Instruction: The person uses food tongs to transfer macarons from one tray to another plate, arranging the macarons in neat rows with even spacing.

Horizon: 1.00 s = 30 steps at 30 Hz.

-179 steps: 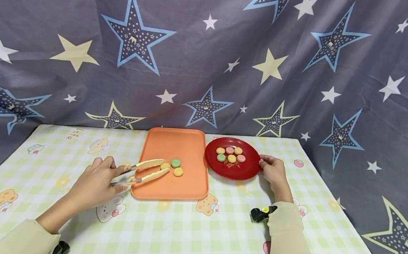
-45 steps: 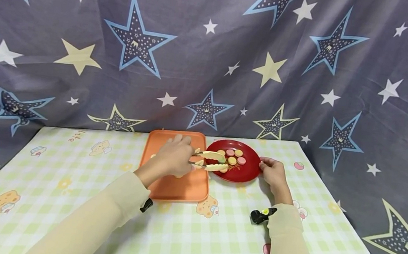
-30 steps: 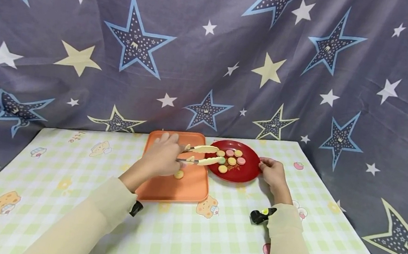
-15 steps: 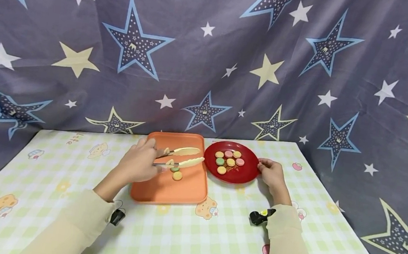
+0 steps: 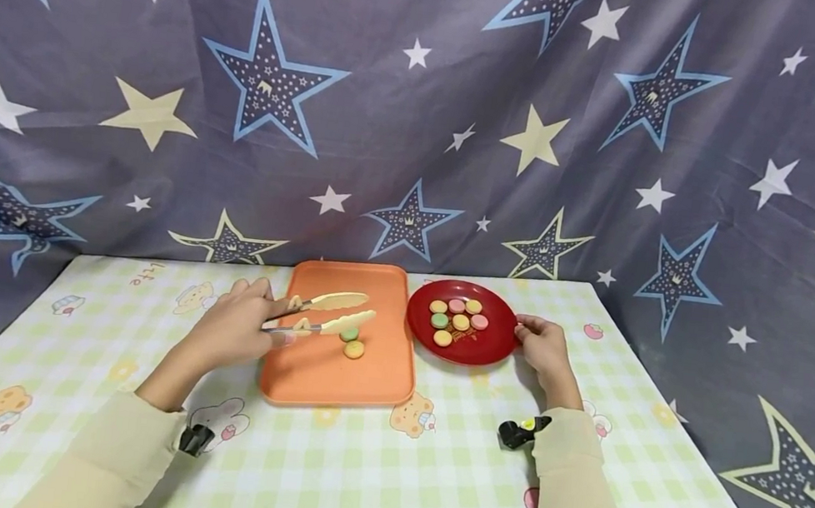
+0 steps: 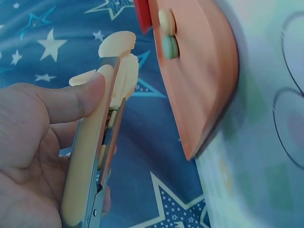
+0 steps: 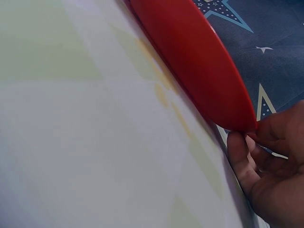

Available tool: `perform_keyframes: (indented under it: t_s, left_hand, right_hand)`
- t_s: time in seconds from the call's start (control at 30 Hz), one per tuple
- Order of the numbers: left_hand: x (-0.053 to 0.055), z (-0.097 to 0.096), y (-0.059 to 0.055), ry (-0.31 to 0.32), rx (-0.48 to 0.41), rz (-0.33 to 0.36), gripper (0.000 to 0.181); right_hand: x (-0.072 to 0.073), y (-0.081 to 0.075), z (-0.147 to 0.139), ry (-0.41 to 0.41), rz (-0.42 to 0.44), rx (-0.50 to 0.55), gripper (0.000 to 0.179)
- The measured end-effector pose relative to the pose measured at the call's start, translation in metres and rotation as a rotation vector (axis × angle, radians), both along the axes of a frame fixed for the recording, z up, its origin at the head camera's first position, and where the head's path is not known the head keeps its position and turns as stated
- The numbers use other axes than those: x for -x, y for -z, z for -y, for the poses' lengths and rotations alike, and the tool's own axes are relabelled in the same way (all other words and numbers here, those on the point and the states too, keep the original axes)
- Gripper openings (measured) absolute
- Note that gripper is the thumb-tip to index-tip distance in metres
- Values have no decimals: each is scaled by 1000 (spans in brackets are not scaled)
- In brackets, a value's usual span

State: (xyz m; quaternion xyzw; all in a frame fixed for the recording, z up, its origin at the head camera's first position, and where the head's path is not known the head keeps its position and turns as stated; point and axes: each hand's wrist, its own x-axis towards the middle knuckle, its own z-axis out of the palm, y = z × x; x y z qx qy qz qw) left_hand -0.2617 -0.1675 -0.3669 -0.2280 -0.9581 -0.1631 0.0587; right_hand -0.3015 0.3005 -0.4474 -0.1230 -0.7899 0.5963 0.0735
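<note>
My left hand [image 5: 237, 325] grips a pair of cream-tipped tongs [image 5: 330, 301], whose arms stand apart above the orange tray [image 5: 310, 377] with nothing between the tips. On that tray lie a green macaron [image 5: 349, 334] and a yellow macaron [image 5: 354, 350], close together; the left wrist view shows both past the tongs [image 6: 85, 156]. Right of the tray is a red plate [image 5: 495, 344] bearing several yellow, pink and green macarons, one of them a yellow macaron [image 5: 442, 338] near its front. My right hand [image 5: 546, 352] pinches the plate's right rim between thumb and fingers.
A green-and-white checked tablecloth [image 5: 366, 484] covers the table. Behind and to the right hangs a grey-purple star-patterned curtain [image 5: 393, 118], meeting the table's back edge. Tray and plate sit side by side, nearly touching.
A yellow macaron from the tray now lies at the plate's front left. The left hand has since drawn the tongs back leftward over the tray, empty. The right hand keeps its hold.
</note>
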Motion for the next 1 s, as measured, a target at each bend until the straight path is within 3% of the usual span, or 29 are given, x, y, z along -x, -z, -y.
perform_keyframes:
  t_s: [0.37,1.0]
  left_hand:
    - [-1,21,8,5,-5,-11,60]
    - [2,26,12,6,9,62,65]
  right_hand:
    - [1,-1,1,12,36,3,33]
    - [0,-1,0,8,24,6,34]
